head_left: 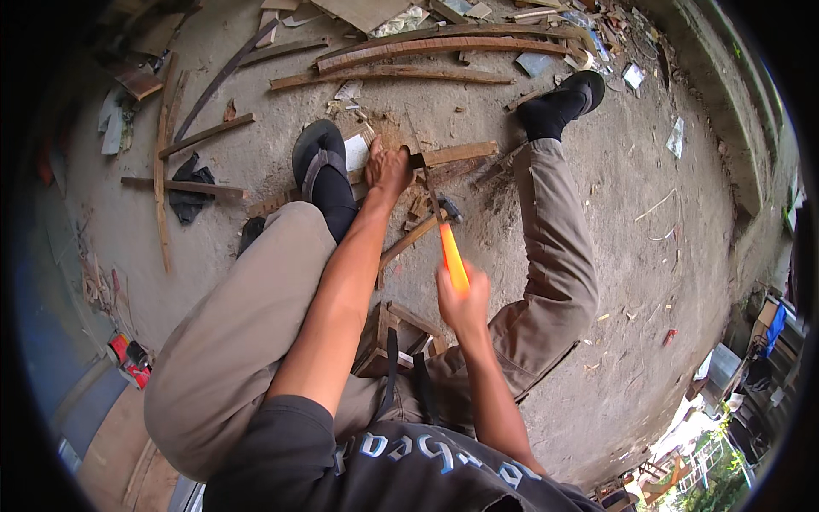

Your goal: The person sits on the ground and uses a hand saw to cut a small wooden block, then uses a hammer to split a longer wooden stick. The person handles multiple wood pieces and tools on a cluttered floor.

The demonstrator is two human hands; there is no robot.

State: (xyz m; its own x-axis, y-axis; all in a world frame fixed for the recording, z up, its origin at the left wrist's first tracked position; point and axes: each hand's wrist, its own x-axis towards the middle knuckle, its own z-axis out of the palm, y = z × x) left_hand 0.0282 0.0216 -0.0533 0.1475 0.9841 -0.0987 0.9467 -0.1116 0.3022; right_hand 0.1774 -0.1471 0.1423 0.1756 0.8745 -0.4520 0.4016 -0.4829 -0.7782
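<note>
My right hand [465, 299] is wrapped round the orange-yellow handle of a handsaw [454, 256]. The narrow blade points away from me and crosses a short piece of wood [461, 154] just right of my left hand [389, 173]. That hand is closed on the wood's left part, its fingers partly hidden, close beside my sandalled left foot [320, 154]. A hammer [414, 237] with a wooden handle and dark head lies just nearer than the wood, partly behind the saw. Small wood offcuts are scattered around it.
Long wooden strips [444, 47] lie across the far floor, and more sticks [164, 171] lie at left beside a black plastic scrap [192, 189]. Between my legs is a wooden frame [409, 320]. A concrete ledge [725, 111] runs along the right.
</note>
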